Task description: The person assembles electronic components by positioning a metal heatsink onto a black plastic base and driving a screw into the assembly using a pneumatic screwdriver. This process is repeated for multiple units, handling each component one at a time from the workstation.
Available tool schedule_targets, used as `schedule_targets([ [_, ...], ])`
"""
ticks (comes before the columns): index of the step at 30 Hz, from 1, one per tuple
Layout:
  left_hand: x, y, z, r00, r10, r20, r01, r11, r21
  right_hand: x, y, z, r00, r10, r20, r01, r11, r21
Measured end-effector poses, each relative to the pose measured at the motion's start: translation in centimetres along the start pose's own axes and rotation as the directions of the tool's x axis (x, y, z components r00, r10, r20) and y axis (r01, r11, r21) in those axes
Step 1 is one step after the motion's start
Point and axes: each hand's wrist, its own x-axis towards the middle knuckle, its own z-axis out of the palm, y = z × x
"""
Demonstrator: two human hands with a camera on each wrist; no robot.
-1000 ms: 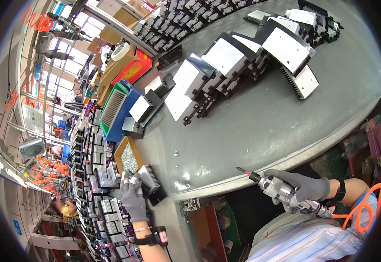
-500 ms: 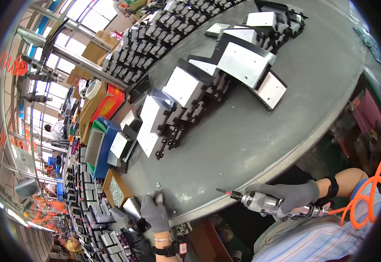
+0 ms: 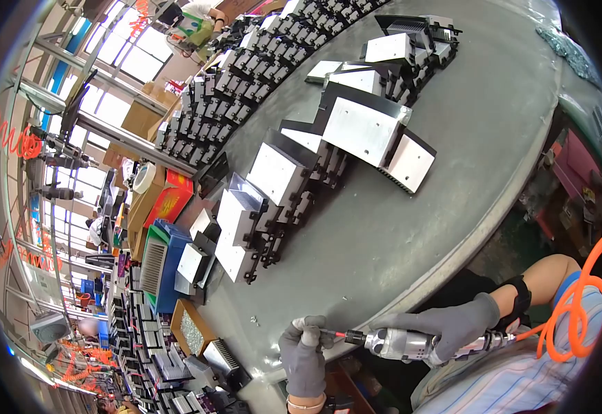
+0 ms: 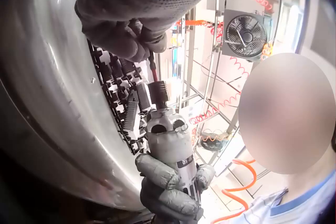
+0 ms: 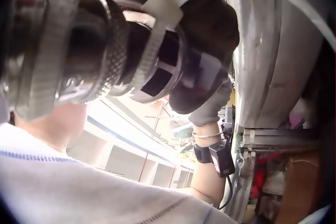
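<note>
My gloved right hand grips the silver body of an air screwdriver, which points left over the table's near edge. An orange coiled hose runs from its rear end. My gloved left hand is at the front of the tool, thumb and fingers pinching the tip of its screwdriver bit. Those fingers hide the tip, and I cannot tell whether a screw is between them. In the left wrist view the chuck shows just below the pinching fingers.
Several finned heat sinks with silver plates stand in a row on the grey table. A box of small screws sits at the left beside a finned heat sink. Loose screws lie nearby. Blue and green bins stand behind.
My left hand has moved from beside the screw box and finned heat sink, rightward across the table edge to the bit. The screwdriver has shifted left and levelled. The head view has turned.
</note>
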Motion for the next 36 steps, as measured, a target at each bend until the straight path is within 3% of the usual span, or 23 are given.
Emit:
schedule_targets([
  [2, 0.1, 0.2, 0.2, 1.000, -0.020, -0.022, 0.020, 0.999, -0.035, -0.1, -0.4, -0.2, 0.999, 0.027, 0.037, -0.030, 0.998, 0.060],
  [6, 0.1, 0.3, 0.9, 1.000, -0.011, -0.022, 0.011, 1.000, -0.005, -0.4, -0.8, -0.4, 0.999, 0.017, 0.038, -0.018, 1.000, 0.009],
  [8, 0.5, 0.1, 1.1, 0.990, 0.141, 0.011, -0.141, 0.990, 0.025, -1.0, -2.2, -0.5, 0.977, 0.144, 0.155, -0.190, 0.920, 0.343],
  [12, 1.6, -0.6, 1.0, 0.961, 0.236, 0.146, -0.214, 0.965, -0.154, -0.9, -2.2, -0.4, 0.979, 0.062, 0.193, -0.157, 0.833, 0.531],
  [14, 1.8, -0.3, 1.6, 0.975, 0.216, 0.058, -0.217, 0.976, 0.015, -0.8, -1.0, -0.5, 1.000, -0.010, 0.023, 0.007, 0.995, 0.096],
  [15, 1.8, -0.1, 2.0, 0.975, 0.214, 0.058, -0.215, 0.977, 0.015, -0.9, -1.0, -0.7, 1.000, -0.009, 0.022, 0.007, 0.995, 0.097],
  [17, 1.8, 0.5, 2.8, 0.999, -0.043, 0.015, 0.044, 0.996, -0.072, -1.0, -1.4, -1.0, 0.995, -0.083, -0.063, 0.062, 0.959, -0.278],
  [18, 1.9, 0.6, 3.1, 0.999, -0.051, 0.013, 0.051, 0.996, -0.073, -1.0, -1.9, -0.8, 0.996, -0.080, -0.039, 0.080, 0.997, -0.015],
  [19, 1.9, 0.5, 3.4, 0.998, -0.059, 0.002, 0.059, 0.986, -0.154, -1.1, -2.5, -1.0, 0.997, -0.068, -0.045, 0.068, 0.998, 0.001],
  [21, 1.5, 0.1, 3.6, 0.993, -0.120, -0.023, 0.111, 0.965, -0.237, -1.7, -2.5, -0.9, 1.000, 0.009, 0.000, -0.009, 0.957, 0.289],
  [22, 2.0, 0.1, 3.4, 1.000, -0.016, 0.011, 0.017, 0.991, -0.131, -1.5, -1.3, -1.3, 0.998, -0.065, -0.016, 0.067, 0.978, 0.200],
  [23, 2.5, 0.2, 3.4, 0.994, 0.089, 0.062, -0.087, 0.996, -0.027, -1.3, -1.2, -1.4, 0.989, -0.145, -0.040, 0.144, 0.989, -0.019],
  [24, 2.7, 0.2, 3.7, 0.988, 0.153, 0.008, -0.153, 0.985, 0.079, -1.4, -0.9, -1.5, 0.988, -0.141, -0.057, 0.138, 0.989, -0.053],
  [25, 3.0, 0.2, 3.5, 0.990, 0.143, 0.007, -0.143, 0.987, 0.078, -1.5, -1.0, -1.6, 0.987, -0.140, -0.074, 0.133, 0.987, -0.093],
  [26, 3.5, 0.3, 3.0, 0.988, 0.096, 0.119, -0.091, 0.995, -0.044, -1.8, -1.5, -1.8, 0.988, -0.135, -0.079, 0.128, 0.988, -0.087],
  [27, 3.8, 0.2, 2.6, 0.971, 0.060, 0.233, -0.023, 0.987, -0.158, -2.1, -2.3, -2.0, 1.000, 0.010, -0.001, -0.010, 0.985, 0.170],
  [28, 4.0, -0.2, 2.5, 0.941, 0.102, 0.323, 0.001, 0.952, -0.306, -2.2, -2.9, -2.1, 0.986, 0.128, 0.110, -0.162, 0.903, 0.399],
  [29, 4.1, -0.2, 2.6, 0.941, 0.098, 0.324, 0.006, 0.952, -0.305, -2.1, -2.6, -2.0, 0.986, 0.128, 0.109, -0.162, 0.901, 0.402],
  [31, 3.9, 0.0, 2.8, 0.982, 0.051, 0.179, -0.040, 0.997, -0.062, -1.9, -1.9, -1.9, 0.999, 0.022, 0.045, -0.037, 0.928, 0.370],
  [34, 3.5, 0.9, 3.8, 0.993, 0.060, 0.101, -0.066, 0.996, 0.065, -2.5, -2.1, -2.3, 1.000, -0.019, -0.017, 0.024, 0.919, 0.394],
  [36, 3.8, 0.7, 3.8, 0.990, -0.009, 0.138, 0.006, 1.000, 0.017, -2.9, -2.8, -2.6, 1.000, 0.011, -0.029, 0.001, 0.918, 0.397],
])
